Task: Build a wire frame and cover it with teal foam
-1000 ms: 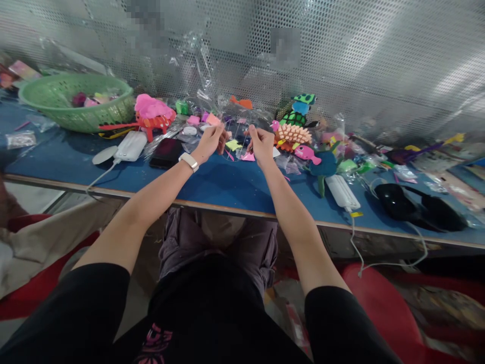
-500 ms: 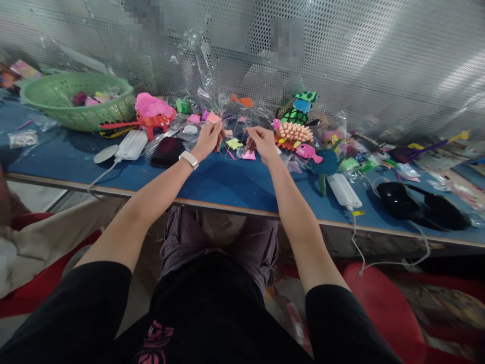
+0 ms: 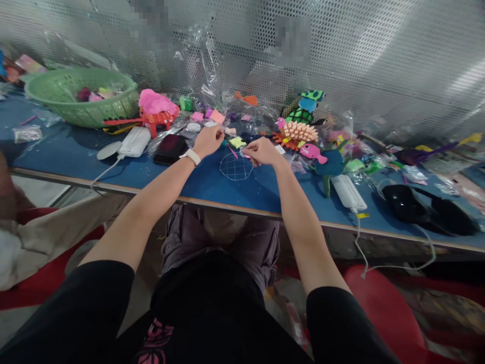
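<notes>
A round wire mesh [image 3: 236, 167] with a square grid shows low over the blue tabletop, between my hands. At its upper right rim, my right hand [image 3: 262, 151] has its thumb and fingers pinched together on the wire. My left hand [image 3: 207, 141] is curled closed at the upper left, apart from the mesh; whatever its fingertips hold, if anything, is hidden. Just behind the mesh lie a yellow clay piece [image 3: 238, 142] and a thin pink stick [image 3: 232, 152]. A peach-coloured block [image 3: 217, 117] sits beyond my left hand.
To the left stand a green basket [image 3: 81, 114], a pink-and-red clay figure [image 3: 159, 108], a white power bank [image 3: 135, 141] and a dark phone [image 3: 170, 149]. On the right are a spiky clay hedgehog [image 3: 301, 131], another power bank [image 3: 348, 193] and black goggles [image 3: 401, 202]. Clear wrappers line the back.
The wire mesh has come down from between both hands, nearer the table's front. My left hand has come off it; my right hand has moved slightly lower with it.
</notes>
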`<state>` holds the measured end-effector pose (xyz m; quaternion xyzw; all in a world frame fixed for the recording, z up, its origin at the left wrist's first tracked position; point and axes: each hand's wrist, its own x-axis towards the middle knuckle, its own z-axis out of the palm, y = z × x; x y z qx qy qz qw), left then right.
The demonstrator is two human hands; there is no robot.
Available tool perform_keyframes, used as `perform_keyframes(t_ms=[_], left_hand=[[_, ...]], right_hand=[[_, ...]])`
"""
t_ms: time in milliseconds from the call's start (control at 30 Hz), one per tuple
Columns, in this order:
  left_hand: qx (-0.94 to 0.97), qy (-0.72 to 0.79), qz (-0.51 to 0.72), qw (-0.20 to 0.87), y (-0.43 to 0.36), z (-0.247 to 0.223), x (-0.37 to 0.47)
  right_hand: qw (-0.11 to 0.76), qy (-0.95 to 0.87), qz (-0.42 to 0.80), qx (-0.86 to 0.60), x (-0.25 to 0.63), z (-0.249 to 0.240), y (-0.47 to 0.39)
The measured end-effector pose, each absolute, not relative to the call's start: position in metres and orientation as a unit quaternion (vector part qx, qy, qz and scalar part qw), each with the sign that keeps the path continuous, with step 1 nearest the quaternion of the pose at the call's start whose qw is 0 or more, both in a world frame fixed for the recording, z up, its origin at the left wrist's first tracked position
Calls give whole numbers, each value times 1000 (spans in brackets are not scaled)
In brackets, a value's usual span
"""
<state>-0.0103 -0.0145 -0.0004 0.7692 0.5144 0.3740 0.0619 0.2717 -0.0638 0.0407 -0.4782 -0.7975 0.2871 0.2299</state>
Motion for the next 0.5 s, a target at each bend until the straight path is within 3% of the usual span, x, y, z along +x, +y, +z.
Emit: perform_keyframes(t_ms=[333,500], left_hand=[[836,494,237,23,-8,-10,-16],[834,504,224,32,3,-24,-22]], right_hand=[[142,-835,245,-472,283,42,-58],[165,-839,191,-482,282,40,-54]])
